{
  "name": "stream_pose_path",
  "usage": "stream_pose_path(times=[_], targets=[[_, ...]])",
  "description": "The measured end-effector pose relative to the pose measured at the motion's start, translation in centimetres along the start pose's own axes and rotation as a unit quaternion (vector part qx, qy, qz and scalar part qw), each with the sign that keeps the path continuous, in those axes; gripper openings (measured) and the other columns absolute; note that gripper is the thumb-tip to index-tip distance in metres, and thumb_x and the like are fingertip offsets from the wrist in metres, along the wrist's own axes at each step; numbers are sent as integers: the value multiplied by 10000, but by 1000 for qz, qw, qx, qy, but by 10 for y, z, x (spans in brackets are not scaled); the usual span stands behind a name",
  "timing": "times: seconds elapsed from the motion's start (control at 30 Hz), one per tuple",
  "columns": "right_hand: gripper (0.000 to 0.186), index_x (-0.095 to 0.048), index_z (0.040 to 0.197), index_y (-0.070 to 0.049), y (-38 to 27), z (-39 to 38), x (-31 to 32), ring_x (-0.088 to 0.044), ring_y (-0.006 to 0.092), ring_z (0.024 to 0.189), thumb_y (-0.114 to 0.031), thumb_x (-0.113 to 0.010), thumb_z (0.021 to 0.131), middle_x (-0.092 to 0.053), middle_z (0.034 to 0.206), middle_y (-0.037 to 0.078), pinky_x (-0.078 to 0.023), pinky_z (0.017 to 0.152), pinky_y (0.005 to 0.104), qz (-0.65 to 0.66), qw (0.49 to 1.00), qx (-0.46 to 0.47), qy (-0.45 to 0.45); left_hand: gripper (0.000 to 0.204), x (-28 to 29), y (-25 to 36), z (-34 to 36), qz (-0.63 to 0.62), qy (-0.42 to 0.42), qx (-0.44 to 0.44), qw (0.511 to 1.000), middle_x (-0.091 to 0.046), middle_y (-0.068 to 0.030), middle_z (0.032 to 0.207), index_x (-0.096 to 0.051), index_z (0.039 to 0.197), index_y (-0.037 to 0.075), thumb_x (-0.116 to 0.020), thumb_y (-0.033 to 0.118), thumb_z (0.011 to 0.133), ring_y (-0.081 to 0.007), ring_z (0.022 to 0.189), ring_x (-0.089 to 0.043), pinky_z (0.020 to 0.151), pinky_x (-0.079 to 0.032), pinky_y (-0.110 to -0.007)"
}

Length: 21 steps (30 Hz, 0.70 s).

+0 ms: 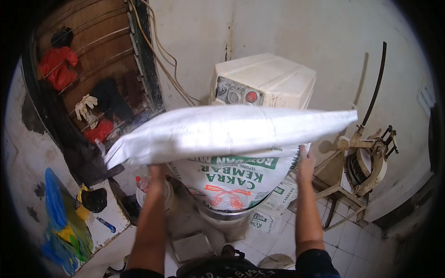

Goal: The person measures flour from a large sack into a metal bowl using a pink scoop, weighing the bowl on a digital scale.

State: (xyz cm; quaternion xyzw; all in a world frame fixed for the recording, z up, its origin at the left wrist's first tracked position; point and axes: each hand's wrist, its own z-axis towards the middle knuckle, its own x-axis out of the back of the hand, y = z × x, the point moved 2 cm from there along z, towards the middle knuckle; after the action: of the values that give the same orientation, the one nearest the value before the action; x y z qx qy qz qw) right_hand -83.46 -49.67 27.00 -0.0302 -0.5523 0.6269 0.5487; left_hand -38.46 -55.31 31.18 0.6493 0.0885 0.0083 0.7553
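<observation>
The white sack (222,132) stretches across above the metal bowl (227,216), its plain part bulging. A printed part (225,187) drapes over the bowl's mouth; whether it belongs to the same sack cannot be told. The step in hand looks like spreading or turning the sack over the bowl, and the next move likely calls for both hands guiding its edge evenly. The right hand (305,163), up and right of the bowl, appears to have its fingers pinched closed on the sack's edge. The left hand (156,173), up and left of the bowl, meets the sack's lower edge; its fingers are hidden, so their opening and grip cannot be told.
</observation>
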Motion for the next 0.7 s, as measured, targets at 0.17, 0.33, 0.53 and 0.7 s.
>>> stream_pose_path(times=[0.17, 0.33, 0.53, 0.7], targets=[[526, -385, 1228, 48, 7, 0, 19, -477, 318, 1065, -316, -464, 856, -487, 1158, 237, -332, 943, 399, 91, 996, -18, 0, 508, 20, -5, -45, -44, -30, 52, 997, -506, -117, 1151, -411, 1223, -10, -420, 365, 881, -218, 1043, -483, 885, -385, -364], [538, -394, 1222, 47, 5, -2, 21, -486, 307, 1056, -335, -472, 850, -492, 1160, 221, -342, 937, 387, 126, 990, -61, 30, 540, 11, -17, -58, -43, 1, 45, 998, -508, -124, 1150, -404, 1230, -6, -437, 395, 871, -221, 1028, -496, 865, -402, -375], [551, -405, 1214, 45, 25, 9, 39, -497, 293, 1044, -357, -481, 844, -498, 1162, 200, -353, 930, 373, 103, 994, -41, -6, 579, 14, -8, -37, 5, 10, 26, 1000, -510, -134, 1149, -395, 1239, -2, -457, 432, 859, -223, 1009, -511, 842, -421, -387], [563, -414, 1208, 43, 20, -11, 60, -506, 282, 1035, -376, -488, 839, -504, 1164, 184, -362, 924, 362, 612, 733, -223, -196, 613, 48, -6, -22, 176, 0, 39, 984, -512, -141, 1148, -387, 1246, 2, -474, 462, 850, -226, 993, -524, 822, -437, -397]])
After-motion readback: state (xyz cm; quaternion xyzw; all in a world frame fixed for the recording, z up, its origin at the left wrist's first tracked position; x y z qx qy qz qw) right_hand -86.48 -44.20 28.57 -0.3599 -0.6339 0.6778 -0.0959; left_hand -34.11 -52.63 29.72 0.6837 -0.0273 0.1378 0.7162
